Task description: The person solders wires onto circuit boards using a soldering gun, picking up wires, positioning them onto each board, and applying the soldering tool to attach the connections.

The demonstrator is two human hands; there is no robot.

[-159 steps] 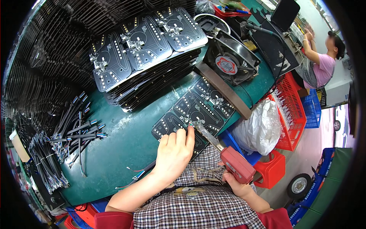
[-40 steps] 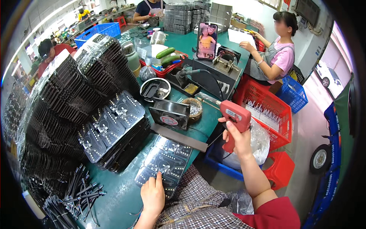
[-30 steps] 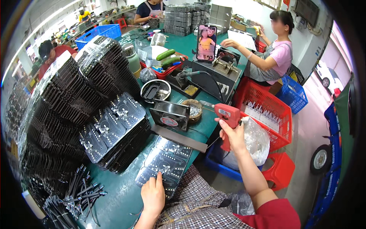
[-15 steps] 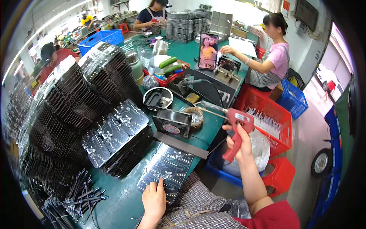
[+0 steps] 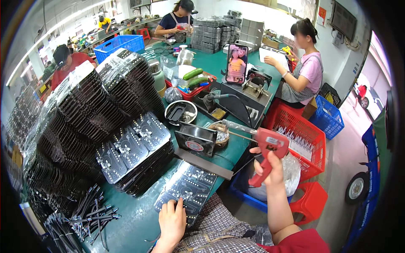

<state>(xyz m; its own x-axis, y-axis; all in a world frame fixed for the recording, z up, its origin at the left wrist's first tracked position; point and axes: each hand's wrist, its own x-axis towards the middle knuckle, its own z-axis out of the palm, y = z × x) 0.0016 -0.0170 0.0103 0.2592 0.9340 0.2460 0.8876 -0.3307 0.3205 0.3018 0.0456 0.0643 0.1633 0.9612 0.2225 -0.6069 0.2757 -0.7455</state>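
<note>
A black circuit board (image 5: 185,184) with rows of pale solder pads lies flat on the green table in front of me. My left hand (image 5: 172,222) rests on its near left part, index finger stretched out onto the surface and the other fingers loosely bent. In my right hand (image 5: 274,168), held up right of the board, is a red pistol-shaped soldering gun (image 5: 272,143). Its thin metal tip points left, clear of the board. A dark bar (image 5: 204,163) lies along the board's far edge, and a small black fan (image 5: 195,139) stands behind that.
Stacked boards (image 5: 135,143) rise at left, beside black cables (image 5: 95,217). Behind the fan are a white bowl (image 5: 180,112) and a phone (image 5: 237,63). A red crate (image 5: 318,158), a blue bin (image 5: 244,196) and a red stool (image 5: 310,202) stand at right. Co-workers sit beyond.
The view has shifted slightly. My left index finger is less far forward on the board. The soldering gun stays raised. The co-worker at right has drawn their hands back and holds something yellow.
</note>
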